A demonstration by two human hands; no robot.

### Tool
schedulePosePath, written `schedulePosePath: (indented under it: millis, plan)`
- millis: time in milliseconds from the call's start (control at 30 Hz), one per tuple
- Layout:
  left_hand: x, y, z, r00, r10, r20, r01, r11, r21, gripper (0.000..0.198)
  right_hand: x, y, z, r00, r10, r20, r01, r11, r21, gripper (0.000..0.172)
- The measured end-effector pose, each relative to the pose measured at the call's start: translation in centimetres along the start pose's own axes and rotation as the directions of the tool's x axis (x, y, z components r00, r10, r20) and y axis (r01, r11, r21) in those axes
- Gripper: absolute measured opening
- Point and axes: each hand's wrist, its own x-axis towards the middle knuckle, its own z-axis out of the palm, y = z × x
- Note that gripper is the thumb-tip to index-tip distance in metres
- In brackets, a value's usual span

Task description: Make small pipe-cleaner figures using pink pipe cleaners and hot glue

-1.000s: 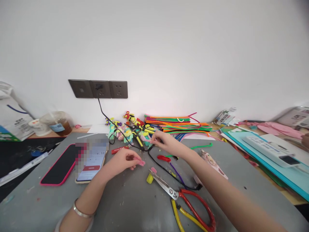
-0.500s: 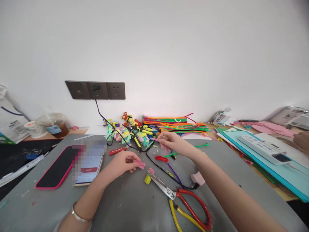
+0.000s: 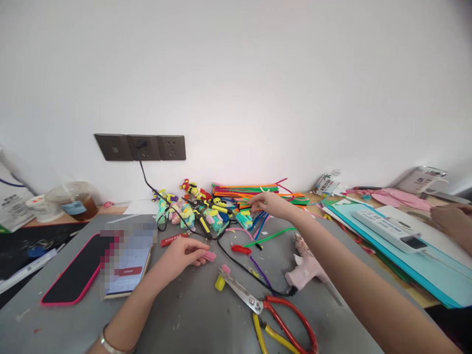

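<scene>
Near the middle of the table my left hand (image 3: 188, 258) pinches a short pink fuzzy piece (image 3: 209, 256), likely bent pipe cleaner. My right hand (image 3: 267, 203) reaches over the front of a bundle of coloured pipe cleaners (image 3: 243, 190); its fingers are loosely bent and I see nothing held in them. Just below those fingers sits a small teal fuzzy figure (image 3: 243, 219). Scissors with red handles (image 3: 291, 319) lie in front of me, their tips beside a yellow piece (image 3: 220, 282) and a small pink piece (image 3: 225, 269).
A pink glue gun (image 3: 304, 270) lies under my right forearm, its black cord crossing the table. Small fuzzy figures (image 3: 187, 215) and pliers (image 3: 204, 223) are heaped at the back. Phones (image 3: 79, 270) lie left. Teal folders (image 3: 342, 216), a power strip (image 3: 391, 231) and another person's hand (image 3: 452, 219) are right.
My right hand has moved back and slightly right to the pipe cleaner bundle; the pink strip it pinched no longer shows in its fingers. My left hand keeps its pink piece. The glue gun is more exposed.
</scene>
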Motion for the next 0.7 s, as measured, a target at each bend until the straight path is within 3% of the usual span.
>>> schedulePosePath:
  millis: [267, 433, 567, 700]
  plan:
    - [0.1, -0.1, 0.0, 1.000, 0.010, -0.017, -0.010, 1.000, -0.028, 0.039, 4.2, -0.6, 1.5, 0.995, -0.018, 0.094, 0.037, 0.978, -0.204, 0.025]
    - [0.2, -0.3, 0.2, 0.999, 0.037, -0.032, -0.038, 0.999, -0.008, 0.034, 4.8, -1.0, 2.2, 0.994, -0.032, 0.100, 0.058, 0.961, -0.271, 0.023]
    - [0.4, -0.8, 0.4, 0.996, 0.059, -0.068, -0.058, 0.998, 0.013, 0.034, 4.8, -1.3, 0.6, 0.999, -0.038, 0.024, 0.043, 0.949, -0.312, 0.029]
    - [0.5, -1.0, 0.4, 0.994, 0.059, -0.094, -0.058, 0.998, 0.012, 0.031, 5.4, -1.9, -3.0, 0.992, -0.041, -0.120, -0.002, 0.940, -0.341, 0.013]
